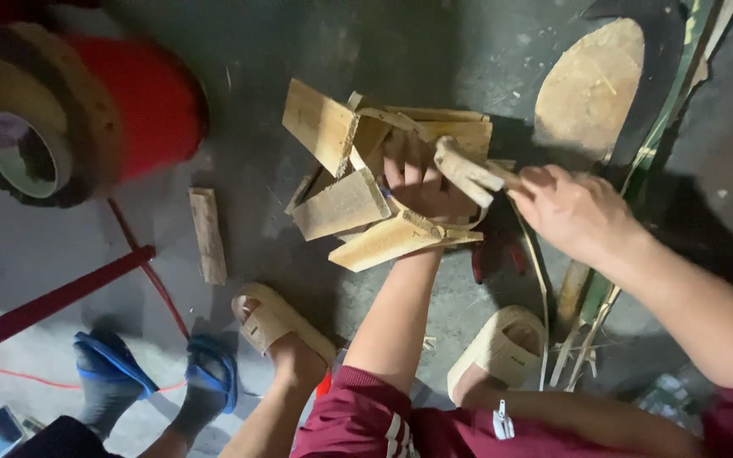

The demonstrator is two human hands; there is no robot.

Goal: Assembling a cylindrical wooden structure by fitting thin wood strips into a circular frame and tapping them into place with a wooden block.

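A pile of flat wooden offcuts [343, 203] lies on the dark concrete floor in front of me. My left hand [417, 182] reaches into the middle of the pile, fingers spread among the pieces and touching them. My right hand [574, 212] comes in from the right and grips one end of a short pale wooden stick [467, 172], which lies across the top of the left hand. My feet in beige slippers [277, 322] stand below the pile.
A single wood strip [207, 234] lies left of the pile. A red tub [150, 97] and a roll of tape [23, 153] sit at top left. A red bar [53, 301] crosses lower left. Another person's feet in blue sandals [205, 373] stand nearby. A rounded board [589, 85] lies at top right.
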